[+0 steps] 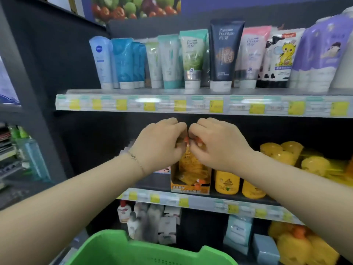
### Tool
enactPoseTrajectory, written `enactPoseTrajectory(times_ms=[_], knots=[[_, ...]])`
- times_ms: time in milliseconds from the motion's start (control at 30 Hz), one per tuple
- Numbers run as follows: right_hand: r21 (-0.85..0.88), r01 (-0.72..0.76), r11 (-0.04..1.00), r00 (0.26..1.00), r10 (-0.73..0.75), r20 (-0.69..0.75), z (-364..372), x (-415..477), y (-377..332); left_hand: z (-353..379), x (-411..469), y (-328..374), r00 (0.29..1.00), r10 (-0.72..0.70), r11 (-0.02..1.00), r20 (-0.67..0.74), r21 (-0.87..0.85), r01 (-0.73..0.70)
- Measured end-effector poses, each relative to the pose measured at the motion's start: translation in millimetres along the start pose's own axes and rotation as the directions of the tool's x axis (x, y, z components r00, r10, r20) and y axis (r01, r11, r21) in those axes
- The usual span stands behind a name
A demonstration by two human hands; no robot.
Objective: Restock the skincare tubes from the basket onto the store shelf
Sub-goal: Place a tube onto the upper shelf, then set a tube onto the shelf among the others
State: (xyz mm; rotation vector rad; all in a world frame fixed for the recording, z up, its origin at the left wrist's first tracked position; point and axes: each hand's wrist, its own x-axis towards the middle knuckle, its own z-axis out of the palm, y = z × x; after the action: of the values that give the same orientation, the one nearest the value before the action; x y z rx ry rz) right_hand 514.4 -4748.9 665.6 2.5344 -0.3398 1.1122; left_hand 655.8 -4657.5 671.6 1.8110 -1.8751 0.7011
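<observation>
Both bare forearms reach up and forward from the lower corners, converging at the middle. The left hand (160, 144) and right hand (215, 144) meet knuckle to knuckle, backs toward the camera, fingers curled inward; whether they pinch anything cannot be told.

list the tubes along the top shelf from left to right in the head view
pale blue tube with round dark logo → bright blue tube → teal-and-white tube → mint green tube with leafy print → tall navy tube → pink-topped tube → white tube with yellow cartoon dragon → purple pack
</observation>
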Motion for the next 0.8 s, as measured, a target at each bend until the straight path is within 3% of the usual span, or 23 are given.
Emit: enactPoseTrajectory(times_ms=[267, 433, 800], knots=[[0.047, -0.016, 0.999, 0.996, 0.012, 0.083, 48, -27, -57, 23, -61, -27, 0.994, -0.015, 0.998, 0.104, -0.057, 0.021], [0.046, -0.049, 0.998, 0.977, 0.038, 0.212, 71, -49, -88, 47, -99, -43, 0.980, 0.018, 0.996, 0.197, -0.093, 0.001], [0.072, -0.168, 0.983, 0.878, 0.116, 0.465, 118, -123, -146, 102, -182, -50, 0.875, 0.062, 0.991, 0.481, -0.131, 0.002]])
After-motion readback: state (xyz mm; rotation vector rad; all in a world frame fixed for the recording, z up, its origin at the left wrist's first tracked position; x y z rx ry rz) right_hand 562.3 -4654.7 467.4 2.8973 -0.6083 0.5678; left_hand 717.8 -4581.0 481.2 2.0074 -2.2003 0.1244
